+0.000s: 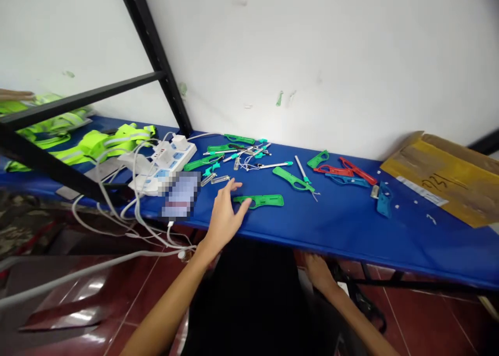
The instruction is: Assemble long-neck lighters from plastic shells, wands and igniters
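Note:
My left hand (227, 210) is over the blue table with its fingers stretched out and the thumb apart. Its thumb is at the left end of a green plastic lighter casing (267, 200), which lies flat on the table. Just beyond the fingertips are small metal-and-clear parts (220, 179). A heap of green casings, metal tubes and thin white wires (249, 156) spreads behind. To the right lies another green casing (290, 178) beside a metal tube (300, 166). My right hand (317, 270) hangs below the table's front edge, its fingers mostly hidden.
Red casings (331, 170) and blue casings (384, 200) lie right of centre, near a taped cardboard box (448, 174). On the left are a white power strip (167, 169), a phone (181, 195), cables, a black metal frame (156, 39) and yellow-green reflective straps (97, 144). Another person's hand (15, 94) shows far left.

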Tool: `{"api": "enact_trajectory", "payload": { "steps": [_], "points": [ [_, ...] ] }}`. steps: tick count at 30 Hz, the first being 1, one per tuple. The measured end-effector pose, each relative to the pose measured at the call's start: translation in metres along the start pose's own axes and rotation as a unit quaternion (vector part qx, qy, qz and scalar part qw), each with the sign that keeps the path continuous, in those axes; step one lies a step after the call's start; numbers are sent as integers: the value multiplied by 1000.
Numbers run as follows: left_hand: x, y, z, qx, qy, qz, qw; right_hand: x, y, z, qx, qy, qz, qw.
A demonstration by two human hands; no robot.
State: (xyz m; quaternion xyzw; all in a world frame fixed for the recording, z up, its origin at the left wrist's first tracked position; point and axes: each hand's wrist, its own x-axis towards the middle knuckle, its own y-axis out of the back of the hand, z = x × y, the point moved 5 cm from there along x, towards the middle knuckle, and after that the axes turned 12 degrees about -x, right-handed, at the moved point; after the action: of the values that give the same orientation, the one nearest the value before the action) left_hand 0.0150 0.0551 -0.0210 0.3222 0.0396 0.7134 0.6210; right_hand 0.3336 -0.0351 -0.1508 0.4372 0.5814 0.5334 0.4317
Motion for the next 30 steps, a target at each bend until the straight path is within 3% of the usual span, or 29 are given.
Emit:
{"api": "enact_trajectory", "payload": {
  "steps": [2, 4, 5, 6, 7, 8, 10, 14, 17, 19, 22, 24, 27, 30],
  "points": [
    [1, 6, -3, -26, 13, 30, 999, -43, 22, -23, 55, 81, -69, 993],
    [2, 1, 0, 37, 2, -25, 999, -76, 53, -35, 137, 180, -126, 966],
    [1, -4, 3, 86, -18, -68, 994, -82, 70, -31, 171, 182, -116, 961],
    [1, -10, 8, 126, -39, -108, 985, -80, 89, -19, 179, 156, -52, 970],
    [2, -15, 12, 138, -45, -125, 981, -72, 108, -2, 160, 108, 55, 980],
    [3, -18, 15, 146, -43, -130, 980, -63, 126, 18, 115, 51, 178, 976],
    [10, -29, 19, 154, -39, -146, 976, -38, 141, 55, -45, -64, 303, 950],
    [28, -55, 21, 146, -57, -220, 963, 16, 138, 106, -86, -104, 312, 940],
    [45, -61, 22, 122, -73, -272, 952, 36, 140, 118, -92, -105, 329, 934],
    [61, -52, 22, 107, -81, -265, 955, 42, 145, 114, -95, -105, 351, 925],
    [98, -27, 21, 90, -94, -199, 971, 46, 151, 97, -79, -85, 387, 915],
    [125, -23, 18, 94, -104, -206, 969, 47, 151, 83, -58, -47, 397, 915],
    [155, -42, 12, 94, -126, -254, 954, 49, 143, 66, -45, 46, 342, 937],
    [164, -72, 8, 96, -127, -274, 949, 45, 138, 60, -12, 101, 312, 944]
  ]
}}
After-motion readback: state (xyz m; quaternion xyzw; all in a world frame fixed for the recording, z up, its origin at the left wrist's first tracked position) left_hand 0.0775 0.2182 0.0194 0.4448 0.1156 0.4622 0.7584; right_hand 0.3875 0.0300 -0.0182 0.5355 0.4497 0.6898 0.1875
